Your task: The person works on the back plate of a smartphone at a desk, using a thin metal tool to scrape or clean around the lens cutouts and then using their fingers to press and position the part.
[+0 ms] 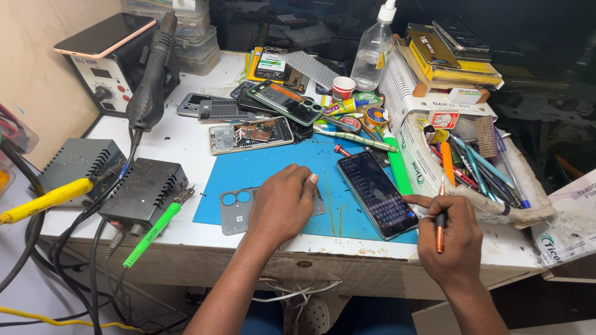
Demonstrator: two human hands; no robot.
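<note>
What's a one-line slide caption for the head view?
Left hand rests on grey phone back cover; right hand holds copper screwdriver, touching smartphone.

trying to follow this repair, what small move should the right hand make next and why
Probably lift the right hand forefinger off the phone and bring the copper tool tip down: the tool points up, unused, while the left hand pins the grey back cover on the blue mat.

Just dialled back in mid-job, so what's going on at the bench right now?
A person sits at a cluttered repair bench. The left hand presses flat on a grey phone back cover lying on the blue mat. The right hand holds a copper-coloured pen-like tool while its forefinger touches the lit screen of a smartphone on the mat. An opened phone lies further back.
</note>
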